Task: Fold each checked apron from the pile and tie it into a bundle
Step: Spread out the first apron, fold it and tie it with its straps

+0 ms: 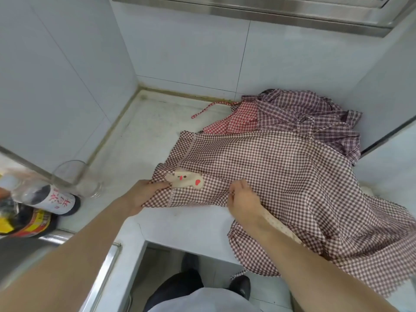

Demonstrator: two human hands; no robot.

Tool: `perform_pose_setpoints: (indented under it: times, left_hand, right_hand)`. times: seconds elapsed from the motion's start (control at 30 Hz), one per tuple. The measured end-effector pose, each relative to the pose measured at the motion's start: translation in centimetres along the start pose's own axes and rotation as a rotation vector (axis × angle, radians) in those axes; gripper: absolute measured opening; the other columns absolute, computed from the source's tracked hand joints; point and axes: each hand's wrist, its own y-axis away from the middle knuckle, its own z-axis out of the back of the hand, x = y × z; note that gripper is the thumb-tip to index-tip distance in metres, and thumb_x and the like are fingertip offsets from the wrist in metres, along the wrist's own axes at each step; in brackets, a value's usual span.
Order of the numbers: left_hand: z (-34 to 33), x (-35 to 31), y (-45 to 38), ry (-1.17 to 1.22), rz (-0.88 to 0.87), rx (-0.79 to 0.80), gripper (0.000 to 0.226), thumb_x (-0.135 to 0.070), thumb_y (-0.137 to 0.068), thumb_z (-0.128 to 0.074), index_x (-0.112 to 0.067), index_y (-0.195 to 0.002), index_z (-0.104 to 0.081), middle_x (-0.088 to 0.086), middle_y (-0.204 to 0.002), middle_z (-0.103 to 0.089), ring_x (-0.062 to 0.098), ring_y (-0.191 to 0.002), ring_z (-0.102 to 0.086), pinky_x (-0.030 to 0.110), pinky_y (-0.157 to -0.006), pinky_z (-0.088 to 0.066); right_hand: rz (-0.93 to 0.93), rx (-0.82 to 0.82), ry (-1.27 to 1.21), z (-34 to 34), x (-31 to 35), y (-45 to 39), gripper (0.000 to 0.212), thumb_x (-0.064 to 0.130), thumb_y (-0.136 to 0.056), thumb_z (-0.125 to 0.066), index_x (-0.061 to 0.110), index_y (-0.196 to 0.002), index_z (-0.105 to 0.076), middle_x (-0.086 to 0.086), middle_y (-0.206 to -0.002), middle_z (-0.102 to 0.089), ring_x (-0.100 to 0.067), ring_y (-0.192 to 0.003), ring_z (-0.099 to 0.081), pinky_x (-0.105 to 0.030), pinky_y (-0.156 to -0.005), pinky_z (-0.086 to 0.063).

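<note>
From the head view we look down on a pale counter (162, 136) set in a tiled corner. Across its near right part we have a brown-checked apron (281, 176) spread out, its right side spilling over the counter's near edge and hanging down. Our left hand (144, 194) grips the apron's near left edge, fingers curled under the cloth beside a cream rabbit patch (185, 180) sewn on it. Our right hand (242, 199) is bunched over the cloth a little to the right of the patch, fingers curled and pinching a small fold of fabric; a dotted strap (281, 224) lies along that wrist.

Behind the apron, against the far right wall, sits the pile (315, 113): a red-checked apron (238, 120) with a loose tie trailing left, and crumpled purple-checked aprons on top and to the right. None of these looks folded, and we see no tied bundle anywhere.

We judge the work to be near its start: one apron is laid out and being straightened or gathered for a first fold; folding, tying, and the rest of the pile remain.

On the near left stand a clear glass (76, 179) and dark sauce bottles (45, 199).
</note>
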Motion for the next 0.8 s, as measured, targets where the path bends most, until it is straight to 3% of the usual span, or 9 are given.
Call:
perform_pose_setpoints:
  times: [0.07,0.17,0.23,0.33,0.4,0.5,0.6,0.7,0.8]
  left_hand:
    - [-0.7,-0.3,0.0,0.186,0.022,-0.007,0.064,-0.027,-0.077,-0.078,0.0,-0.132,-0.058,0.011,-0.114,-0.073,0.028,-0.108,-0.067,0.039,-0.091,-0.053]
    - [-1.5,-1.1,0.8,0.35,0.041,0.103,0.038,-0.019,-0.096,-0.059,-0.006,-0.131,-0.056,0.012,-0.12,-0.071,0.027,-0.11,-0.066,0.038,-0.086,-0.055]
    - [-2.1,-2.0,1.4,0.439,0.028,0.128,0.032,-0.019,-0.097,-0.056,-0.006,-0.126,-0.057,0.014,-0.119,-0.07,0.026,-0.105,-0.067,0.036,-0.075,-0.059]
    - [-3.3,-3.5,2.2,0.604,0.029,0.083,0.021,-0.016,-0.097,-0.056,-0.004,-0.115,-0.06,0.014,-0.112,-0.067,0.024,-0.097,-0.066,0.031,-0.06,-0.06]
    - [-3.9,-4.4,2.3,0.664,0.021,0.076,0.018,-0.014,-0.099,-0.055,-0.002,-0.111,-0.059,0.015,-0.106,-0.067,0.024,-0.087,-0.07,0.028,-0.056,-0.06]
    - [-4.1,-5.6,2.1,0.734,0.021,0.083,0.023,-0.015,-0.101,-0.052,0.003,-0.114,-0.057,0.019,-0.093,-0.071,0.025,-0.069,-0.073,0.027,-0.051,-0.058]
    - [-3.0,-6.2,1.6,0.707,0.029,0.062,0.022,-0.014,-0.102,-0.05,0.007,-0.103,-0.057,0.019,-0.079,-0.072,0.027,-0.063,-0.073,0.029,-0.049,-0.058]
    - [-0.5,-5.7,0.9,0.492,0.056,0.075,0.023,-0.015,-0.099,-0.053,0.006,-0.108,-0.058,0.02,-0.083,-0.074,0.028,-0.069,-0.074,0.037,-0.062,-0.063]
    - [2.9,-4.5,0.5,0.117,0.157,0.11,0.039,-0.019,-0.085,-0.068,-0.001,-0.118,-0.06,0.015,-0.089,-0.075,0.028,-0.071,-0.073,0.039,-0.069,-0.062]
  right_hand:
    - [0.028,0.19,-0.052,-1.4,1.2,1.6,0.037,0.03,-0.09,-0.06,0.017,-0.123,-0.048,-0.002,-0.119,-0.049,-0.018,-0.102,-0.053,-0.04,-0.093,-0.052]
    - [-0.019,0.282,0.15,-3.5,1.6,2.7,0.093,0.063,-0.079,-0.061,0.021,-0.148,-0.015,-0.01,-0.153,-0.02,-0.031,-0.142,-0.023,-0.05,-0.118,-0.027]
    - [-0.074,0.295,0.198,-4.2,1.8,2.5,0.113,0.075,-0.073,-0.058,0.02,-0.152,0.001,-0.015,-0.159,-0.003,-0.036,-0.148,-0.006,-0.061,-0.118,-0.012]
    - [-0.191,0.269,0.119,-4.2,2.5,1.0,0.123,0.086,-0.07,-0.047,0.016,-0.154,0.009,-0.014,-0.16,0.011,-0.036,-0.15,0.006,-0.068,-0.113,0.002]
    - [-0.249,0.179,0.075,-3.5,2.9,-0.4,0.111,0.082,-0.078,-0.043,0.013,-0.154,-0.001,-0.015,-0.16,0.004,-0.036,-0.15,-0.001,-0.068,-0.114,-0.001]
    - [-0.232,0.007,0.05,-1.9,2.0,-1.9,0.066,0.046,-0.093,-0.052,0.014,-0.146,-0.031,-0.011,-0.156,-0.026,-0.03,-0.142,-0.029,-0.058,-0.114,-0.026]
    - [-0.171,-0.07,-0.19,0.0,0.0,-2.4,0.026,0.018,-0.097,-0.049,0.006,-0.117,-0.06,-0.007,-0.11,-0.064,-0.024,-0.098,-0.06,-0.052,-0.093,-0.049]
    - [-0.014,0.027,-0.3,2.6,-0.8,-1.2,0.018,0.011,-0.1,-0.051,0.002,-0.088,-0.059,-0.003,-0.064,-0.058,-0.017,-0.051,-0.051,-0.041,-0.052,-0.051]
    - [0.129,0.249,-0.374,4.6,-0.3,1.0,0.022,0.023,-0.101,-0.055,0.013,-0.083,-0.063,0.006,-0.062,-0.057,-0.007,-0.048,-0.049,-0.03,-0.047,-0.044]
